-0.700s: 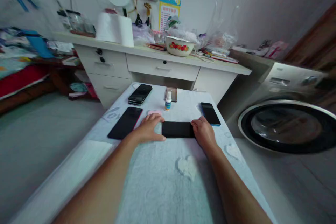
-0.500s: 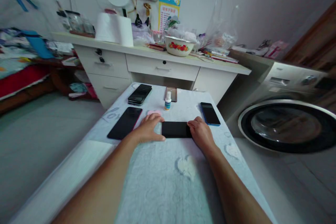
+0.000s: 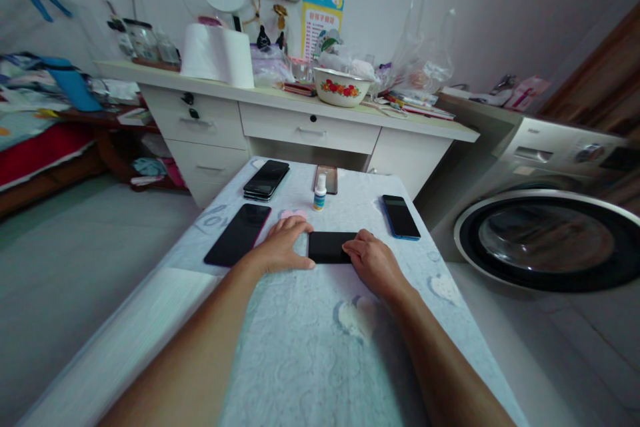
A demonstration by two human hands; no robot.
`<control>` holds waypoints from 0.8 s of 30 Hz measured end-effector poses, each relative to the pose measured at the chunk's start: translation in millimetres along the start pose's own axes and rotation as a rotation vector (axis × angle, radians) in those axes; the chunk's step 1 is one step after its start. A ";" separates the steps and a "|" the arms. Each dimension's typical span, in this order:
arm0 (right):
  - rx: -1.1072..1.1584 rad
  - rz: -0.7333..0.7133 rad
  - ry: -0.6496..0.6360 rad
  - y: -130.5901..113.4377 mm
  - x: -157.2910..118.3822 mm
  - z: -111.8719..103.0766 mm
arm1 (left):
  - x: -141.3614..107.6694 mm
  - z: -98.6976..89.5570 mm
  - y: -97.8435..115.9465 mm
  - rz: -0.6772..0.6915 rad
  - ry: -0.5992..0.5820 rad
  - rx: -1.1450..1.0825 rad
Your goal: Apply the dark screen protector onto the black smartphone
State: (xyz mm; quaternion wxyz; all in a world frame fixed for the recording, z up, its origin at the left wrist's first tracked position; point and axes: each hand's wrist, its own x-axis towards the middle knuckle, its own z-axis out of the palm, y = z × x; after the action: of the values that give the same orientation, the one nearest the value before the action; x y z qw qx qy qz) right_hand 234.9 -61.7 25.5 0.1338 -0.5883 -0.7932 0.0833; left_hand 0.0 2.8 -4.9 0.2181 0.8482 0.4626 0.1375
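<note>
- In the centre of the frame, a flat, black, rectangular phone (image 3: 326, 247) lies face up and crosswise on the cloth, its screen smooth and dark.
- The left hand (image 3: 285, 245) is spread wide at the phone's left end, thumb at the near corner and fingertips at the far one.
- The right hand (image 3: 375, 263) is narrow, its fingers bunched and resting over the right part of the screen; whether anything sits beneath the fingertips, I cannot tell.
- Left of the left hand, a larger dark glass slab (image 3: 239, 235) with a thin pinkish-red edge lies aslant.
- Beyond it, a stack of glossy phones (image 3: 267, 180) shows layered, rounded edges.
- Just past the left fingers is a flat pale-pink piece (image 3: 293, 213), partly covered by them.
- Upper centre, a small white plastic bottle (image 3: 320, 193) with a blue-and-yellow label stands upright, in front of a shallow, brownish-rimmed rectangular case (image 3: 333, 180).
- Right of the right hand and well apart from it, a blue-edged phone (image 3: 401, 217) lies tilted on the cloth.
- The pale blue-grey cloth (image 3: 300, 347) looks soft and faintly textured, with heart shapes.
- Along the top, a round, glossy white bowl (image 3: 343, 88) with red flowers sits on a white desk (image 3: 310, 121); at right, a metallic washing machine (image 3: 530, 147) has a round glass door.
</note>
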 end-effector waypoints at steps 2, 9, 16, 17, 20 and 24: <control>0.002 0.004 0.016 3.9 -0.3 0.5 | 0.3 0.7 -1.3 0.002 0.002 0.002; -0.054 0.108 0.079 29.7 -1.2 2.0 | 0.2 1.1 -2.3 0.001 0.005 -0.004; -0.086 0.191 0.122 42.7 -1.4 1.7 | -0.6 -2.2 1.4 -0.019 -0.011 -0.010; -0.090 0.191 0.123 41.9 -1.5 1.6 | -0.6 -2.4 1.6 -0.020 -0.013 -0.009; -0.107 0.173 0.115 36.7 -2.2 1.4 | -0.7 -2.2 1.6 -0.018 -0.015 -0.011; -0.105 0.132 0.089 25.6 -3.9 1.2 | -0.8 -1.6 0.9 -0.015 -0.016 -0.015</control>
State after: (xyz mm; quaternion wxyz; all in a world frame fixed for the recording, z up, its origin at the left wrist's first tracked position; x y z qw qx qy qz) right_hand 258.9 -57.9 16.6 0.1322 -0.6486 -0.7492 0.0241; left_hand -0.5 2.0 -3.1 0.2294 0.8441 0.4662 0.1325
